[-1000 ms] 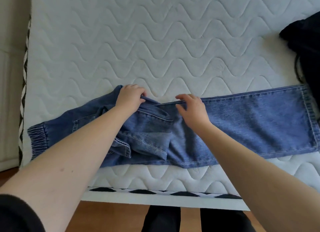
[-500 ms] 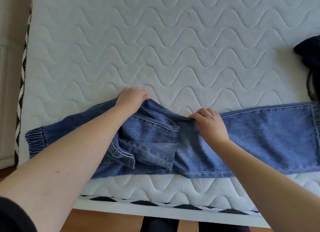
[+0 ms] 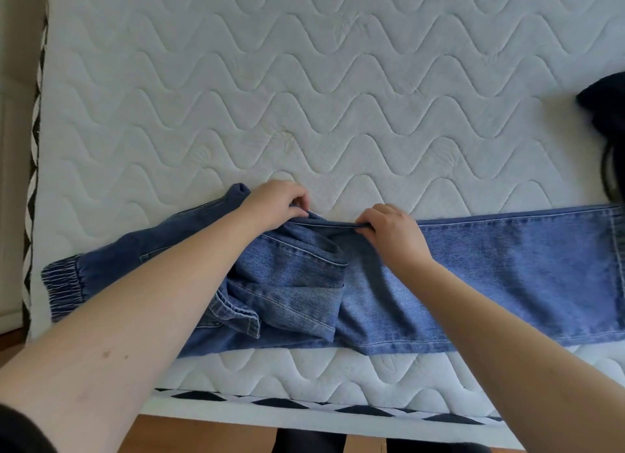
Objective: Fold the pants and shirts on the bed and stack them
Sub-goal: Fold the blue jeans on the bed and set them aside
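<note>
Pinching the far folded edge of the blue denim pants [image 3: 490,276], our left hand [image 3: 275,204] and right hand [image 3: 392,232] sit close together; the pants lie lengthwise across the white wave-quilted bed [image 3: 304,80], ribbed cuff [image 3: 62,285] leftward.

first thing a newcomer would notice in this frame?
The blue jeans stretched sideways along the near edge of the white quilted mattress. The left hand and right hand both pinch the bunched far edge at the middle. A dark garment sits at the right edge.
</note>
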A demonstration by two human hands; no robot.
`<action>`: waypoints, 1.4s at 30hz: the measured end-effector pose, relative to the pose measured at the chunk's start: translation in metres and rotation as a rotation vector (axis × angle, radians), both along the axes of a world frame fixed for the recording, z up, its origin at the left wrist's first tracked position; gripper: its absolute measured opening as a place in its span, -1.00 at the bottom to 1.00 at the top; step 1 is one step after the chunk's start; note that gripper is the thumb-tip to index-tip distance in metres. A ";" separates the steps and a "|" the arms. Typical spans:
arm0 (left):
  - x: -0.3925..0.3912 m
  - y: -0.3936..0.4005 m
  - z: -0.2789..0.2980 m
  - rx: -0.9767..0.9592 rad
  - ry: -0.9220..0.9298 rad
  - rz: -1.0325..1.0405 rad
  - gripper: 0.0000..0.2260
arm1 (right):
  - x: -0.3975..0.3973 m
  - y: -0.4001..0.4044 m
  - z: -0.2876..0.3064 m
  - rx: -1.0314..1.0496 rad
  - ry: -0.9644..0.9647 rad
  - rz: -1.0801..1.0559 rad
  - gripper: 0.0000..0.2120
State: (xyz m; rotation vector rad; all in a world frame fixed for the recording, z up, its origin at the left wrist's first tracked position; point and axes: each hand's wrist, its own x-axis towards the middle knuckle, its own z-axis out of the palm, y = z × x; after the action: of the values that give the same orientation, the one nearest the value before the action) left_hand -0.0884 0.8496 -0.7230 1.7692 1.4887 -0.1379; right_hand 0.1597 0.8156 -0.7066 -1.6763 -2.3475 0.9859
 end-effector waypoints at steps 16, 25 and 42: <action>-0.048 -0.011 0.012 0.125 0.078 -0.088 -0.79 | -0.020 0.015 -0.011 -0.093 -0.050 0.009 -0.70; -0.053 -0.024 0.010 0.308 0.255 -0.325 -0.89 | -0.066 0.009 -0.013 0.002 -0.124 0.142 -0.78; -0.058 -0.024 0.020 0.306 0.273 -0.338 -0.84 | -0.041 0.007 -0.013 -0.038 -0.141 0.215 -0.81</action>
State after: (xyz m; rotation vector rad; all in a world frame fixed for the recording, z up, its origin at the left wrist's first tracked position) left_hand -0.1467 0.8251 -0.7025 2.3206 1.4412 -0.3506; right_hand 0.1184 0.8224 -0.7198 -1.5805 -2.6628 0.9796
